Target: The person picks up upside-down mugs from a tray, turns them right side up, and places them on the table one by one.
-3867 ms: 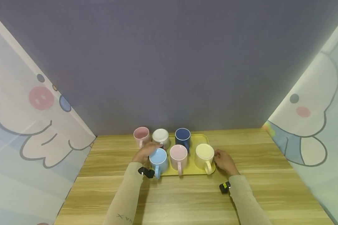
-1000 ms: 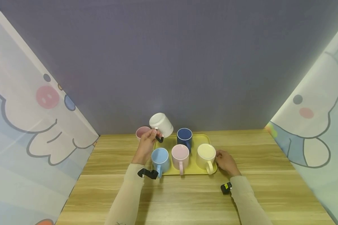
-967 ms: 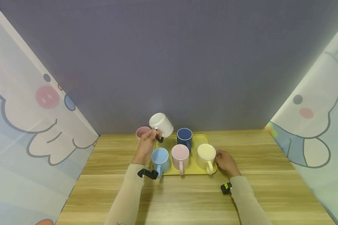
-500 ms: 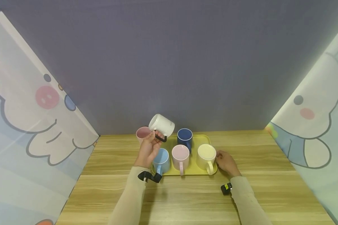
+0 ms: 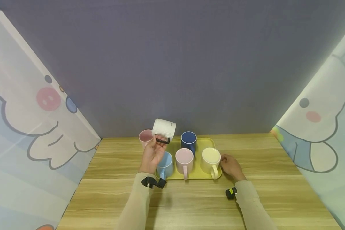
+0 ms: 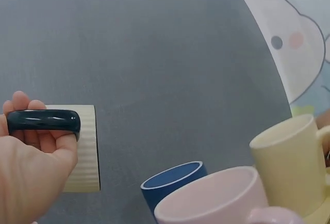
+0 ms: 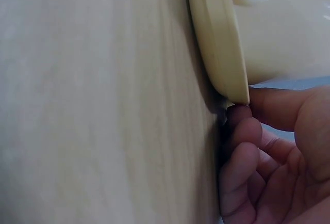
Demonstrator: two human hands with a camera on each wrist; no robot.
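Note:
My left hand [image 5: 152, 156] grips a white mug [image 5: 164, 127] by its black handle [image 6: 44, 120] and holds it in the air, turned on its side, over the back left of a yellow tray [image 5: 204, 142]. In the left wrist view the fingers pass through the handle and the mug's ribbed side [image 6: 87, 157] shows. My right hand [image 5: 231, 166] pinches the tray's right edge. Seen from the right wrist, the thumb lies at the tray rim [image 7: 219, 38] with curled fingers below it. On the tray stand a light blue mug [image 5: 165, 164], a pink mug [image 5: 184, 157], a navy mug [image 5: 188, 139] and a pale yellow mug [image 5: 210, 158].
Another pink mug [image 5: 145, 136] stands left of the tray, partly hidden by the left hand. A grey wall [image 5: 172, 64] rises behind the wooden table [image 5: 184, 204]. Panels with cartoon animals [image 5: 325, 118] border both sides.
The left hand has lifted the white mug from the tray's back left corner and turned it on its side, rolling the palm upward. The right hand keeps its place at the tray edge.

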